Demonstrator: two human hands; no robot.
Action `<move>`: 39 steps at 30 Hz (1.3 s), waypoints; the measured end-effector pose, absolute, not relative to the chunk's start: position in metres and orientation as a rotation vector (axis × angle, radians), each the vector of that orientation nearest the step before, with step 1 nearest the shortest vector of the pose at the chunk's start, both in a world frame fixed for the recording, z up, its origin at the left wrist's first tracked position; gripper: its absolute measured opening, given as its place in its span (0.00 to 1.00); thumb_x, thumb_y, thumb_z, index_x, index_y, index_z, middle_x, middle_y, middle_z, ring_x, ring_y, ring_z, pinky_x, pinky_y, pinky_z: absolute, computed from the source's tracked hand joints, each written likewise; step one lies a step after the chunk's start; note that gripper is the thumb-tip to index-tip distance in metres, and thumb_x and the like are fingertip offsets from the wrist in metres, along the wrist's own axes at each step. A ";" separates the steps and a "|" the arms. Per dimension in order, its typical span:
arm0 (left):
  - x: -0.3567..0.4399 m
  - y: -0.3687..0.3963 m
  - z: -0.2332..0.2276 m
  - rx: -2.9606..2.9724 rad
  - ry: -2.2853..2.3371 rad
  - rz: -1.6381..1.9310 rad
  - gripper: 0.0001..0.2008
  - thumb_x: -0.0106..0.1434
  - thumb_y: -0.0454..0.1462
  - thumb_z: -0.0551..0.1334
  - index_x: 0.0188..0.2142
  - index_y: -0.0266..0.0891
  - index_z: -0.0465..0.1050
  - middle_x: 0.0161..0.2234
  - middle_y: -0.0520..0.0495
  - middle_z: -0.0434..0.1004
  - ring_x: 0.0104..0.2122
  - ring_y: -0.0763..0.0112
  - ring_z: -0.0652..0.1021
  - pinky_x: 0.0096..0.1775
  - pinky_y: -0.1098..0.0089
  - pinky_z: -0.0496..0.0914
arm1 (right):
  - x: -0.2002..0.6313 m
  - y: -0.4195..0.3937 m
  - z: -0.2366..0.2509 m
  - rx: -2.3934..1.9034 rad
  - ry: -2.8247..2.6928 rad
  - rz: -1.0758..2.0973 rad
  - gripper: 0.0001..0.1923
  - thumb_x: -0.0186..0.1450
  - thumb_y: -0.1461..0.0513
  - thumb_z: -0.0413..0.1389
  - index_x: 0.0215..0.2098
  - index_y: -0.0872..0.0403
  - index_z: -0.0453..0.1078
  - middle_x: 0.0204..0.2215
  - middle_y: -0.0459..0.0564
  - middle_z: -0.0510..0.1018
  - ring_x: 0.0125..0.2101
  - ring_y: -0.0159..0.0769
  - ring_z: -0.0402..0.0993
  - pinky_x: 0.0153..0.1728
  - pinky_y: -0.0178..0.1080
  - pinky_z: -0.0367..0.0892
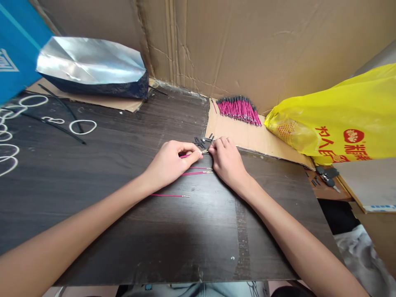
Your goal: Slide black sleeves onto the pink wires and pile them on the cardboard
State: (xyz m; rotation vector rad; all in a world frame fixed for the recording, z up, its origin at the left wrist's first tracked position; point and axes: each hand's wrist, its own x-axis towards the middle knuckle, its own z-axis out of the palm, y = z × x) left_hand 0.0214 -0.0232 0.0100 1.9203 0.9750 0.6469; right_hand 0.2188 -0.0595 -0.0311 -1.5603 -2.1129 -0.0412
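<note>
My left hand point(173, 161) pinches a thin pink wire point(185, 156) near its metal tip, low over the dark wooden table point(123, 214). My right hand point(225, 159) meets it from the right, fingertips closed on a small black sleeve at the wire's tip. Just behind the fingers lies a small scatter of black sleeves point(202, 142). Three more pink wires lie loose on the table, two point(198, 171) under my hands and one point(170, 195) nearer to me.
A bundle of pink wires with black ends point(239, 109) lies on cardboard point(262, 140) at the back. A yellow plastic bag point(340, 119) sits right, a silver foil bag point(93, 66) back left. White rings and black strips point(55, 121) lie left. Cardboard walls enclose the back.
</note>
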 end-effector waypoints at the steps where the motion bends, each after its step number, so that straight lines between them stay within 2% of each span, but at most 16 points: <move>1: 0.021 -0.023 0.010 1.923 0.973 0.647 0.13 0.65 0.42 0.61 0.32 0.37 0.82 0.34 0.48 0.84 0.37 0.62 0.81 0.42 0.68 0.70 | 0.219 -0.061 -0.030 -1.549 -2.072 0.001 0.09 0.75 0.63 0.47 0.42 0.56 0.68 0.40 0.59 0.74 0.42 0.48 0.66 0.46 0.50 0.65; 5: 0.021 -0.022 0.009 1.925 0.981 0.639 0.13 0.65 0.41 0.61 0.32 0.37 0.82 0.34 0.49 0.84 0.37 0.62 0.81 0.42 0.68 0.70 | 0.220 -0.060 -0.028 -1.560 -1.982 0.065 0.03 0.72 0.63 0.53 0.41 0.53 0.69 0.41 0.57 0.76 0.44 0.48 0.68 0.48 0.50 0.65; 9: 0.022 -0.024 0.010 1.932 0.987 0.635 0.12 0.65 0.41 0.61 0.33 0.38 0.82 0.34 0.49 0.85 0.38 0.62 0.81 0.43 0.67 0.70 | 0.220 -0.058 -0.028 -1.593 -2.057 0.022 0.07 0.71 0.67 0.51 0.35 0.53 0.67 0.36 0.58 0.75 0.40 0.49 0.66 0.44 0.50 0.65; 13: 0.022 -0.023 0.012 1.941 0.977 0.631 0.12 0.65 0.41 0.61 0.32 0.37 0.82 0.34 0.49 0.84 0.37 0.63 0.80 0.42 0.67 0.69 | 0.221 -0.064 -0.025 -1.475 -2.037 0.090 0.08 0.74 0.66 0.44 0.38 0.54 0.64 0.38 0.58 0.73 0.41 0.46 0.66 0.44 0.48 0.65; 16: 0.021 -0.021 0.012 1.931 0.964 0.608 0.13 0.64 0.41 0.61 0.31 0.36 0.81 0.32 0.49 0.83 0.35 0.64 0.79 0.40 0.68 0.68 | 0.222 -0.071 -0.020 -1.325 -1.952 0.278 0.06 0.76 0.64 0.45 0.41 0.52 0.62 0.38 0.53 0.74 0.40 0.40 0.69 0.43 0.43 0.66; 20: 0.020 -0.020 0.012 1.939 0.963 0.580 0.14 0.65 0.43 0.61 0.31 0.36 0.81 0.31 0.49 0.82 0.34 0.64 0.78 0.38 0.68 0.67 | 0.224 -0.074 -0.017 -1.220 -1.941 0.332 0.05 0.75 0.64 0.47 0.43 0.52 0.64 0.38 0.50 0.75 0.39 0.38 0.71 0.42 0.41 0.66; 39: 0.021 -0.022 0.014 1.958 0.967 0.593 0.14 0.64 0.43 0.61 0.32 0.36 0.82 0.30 0.49 0.81 0.33 0.65 0.78 0.37 0.69 0.68 | 0.224 -0.077 -0.012 -1.169 -1.919 0.343 0.07 0.73 0.65 0.51 0.41 0.51 0.69 0.37 0.49 0.78 0.39 0.37 0.74 0.44 0.43 0.69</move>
